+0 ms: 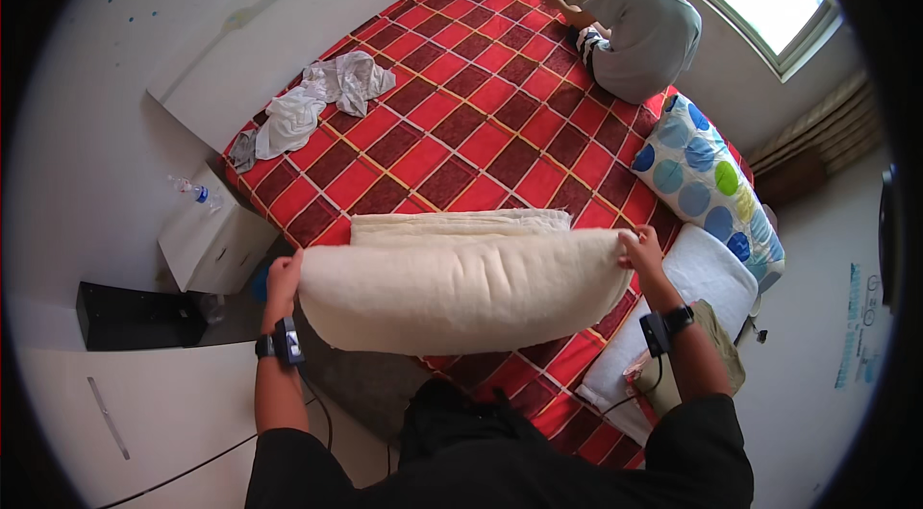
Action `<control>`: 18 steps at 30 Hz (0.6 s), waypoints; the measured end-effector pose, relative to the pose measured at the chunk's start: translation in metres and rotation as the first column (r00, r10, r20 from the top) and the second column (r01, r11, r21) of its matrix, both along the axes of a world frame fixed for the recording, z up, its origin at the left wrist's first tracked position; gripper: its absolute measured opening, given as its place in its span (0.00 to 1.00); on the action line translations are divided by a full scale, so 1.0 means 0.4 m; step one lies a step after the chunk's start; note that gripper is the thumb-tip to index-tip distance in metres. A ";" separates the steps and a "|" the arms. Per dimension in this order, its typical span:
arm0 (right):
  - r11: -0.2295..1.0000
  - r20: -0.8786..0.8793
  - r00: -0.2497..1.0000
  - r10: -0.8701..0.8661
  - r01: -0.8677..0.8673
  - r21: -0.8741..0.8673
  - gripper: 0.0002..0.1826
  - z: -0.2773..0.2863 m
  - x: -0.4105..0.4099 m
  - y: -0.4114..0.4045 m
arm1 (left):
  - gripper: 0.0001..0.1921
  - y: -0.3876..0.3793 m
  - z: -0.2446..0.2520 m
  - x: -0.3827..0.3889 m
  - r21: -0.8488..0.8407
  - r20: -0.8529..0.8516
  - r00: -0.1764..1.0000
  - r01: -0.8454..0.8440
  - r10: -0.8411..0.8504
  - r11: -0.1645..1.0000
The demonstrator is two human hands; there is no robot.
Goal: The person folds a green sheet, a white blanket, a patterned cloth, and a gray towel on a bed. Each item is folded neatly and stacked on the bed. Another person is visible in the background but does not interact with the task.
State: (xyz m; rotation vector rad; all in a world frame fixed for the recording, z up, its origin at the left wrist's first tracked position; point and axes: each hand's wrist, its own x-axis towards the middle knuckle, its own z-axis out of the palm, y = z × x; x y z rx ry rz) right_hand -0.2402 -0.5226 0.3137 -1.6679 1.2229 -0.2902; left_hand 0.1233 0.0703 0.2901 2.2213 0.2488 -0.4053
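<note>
A thick cream quilt or pad (461, 293), partly folded, spans the space before me over the near edge of the bed. My left hand (285, 280) grips its left corner, and my right hand (642, 249) pinches its upper right corner. Behind the raised flap, folded cream layers (461, 222) lie on the red checked bedspread (497, 148). Both my wrists wear dark devices with cables. To the right of the quilt lie a folded white pad (710, 271) and an olive cloth (703, 357).
A person in a grey shirt (642, 33) sits on the bed's far right side. A dotted bundle (703, 177) lies along the right edge. Crumpled white clothes (317, 102) lie at the left. A nightstand (216, 242) holds a plastic bottle (195, 190). Cables run beside me.
</note>
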 end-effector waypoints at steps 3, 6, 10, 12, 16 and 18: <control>0.753 -0.232 0.945 0.229 -0.323 -0.574 0.34 -0.096 0.159 -0.024 | 0.33 -0.173 -0.076 0.123 0.357 0.318 0.925 0.086 -0.208 0.930; 0.569 -0.372 0.841 0.393 -0.541 -0.620 0.35 -0.258 0.262 0.068 | 0.35 -0.307 -0.208 0.092 0.637 0.302 0.811 0.220 -0.501 0.739; 0.611 -0.574 0.673 0.467 -0.715 -0.340 0.34 -0.460 0.297 0.225 | 0.31 -0.385 -0.384 0.039 0.639 0.048 0.827 0.406 -0.560 0.653; 0.620 -0.581 0.689 0.433 -0.696 -0.363 0.33 -0.508 0.319 0.242 | 0.30 -0.400 -0.433 0.041 0.645 0.111 0.813 0.378 -0.572 0.664; 0.720 -0.636 0.671 0.381 -0.647 -0.251 0.31 -0.443 0.400 0.247 | 0.25 -0.437 -0.402 0.031 0.659 0.259 0.791 0.274 -0.554 0.700; 0.692 -0.270 0.787 0.555 -0.617 -0.375 0.30 -0.351 0.463 0.295 | 0.17 -0.472 -0.345 0.005 0.539 0.539 0.693 0.154 -0.480 0.828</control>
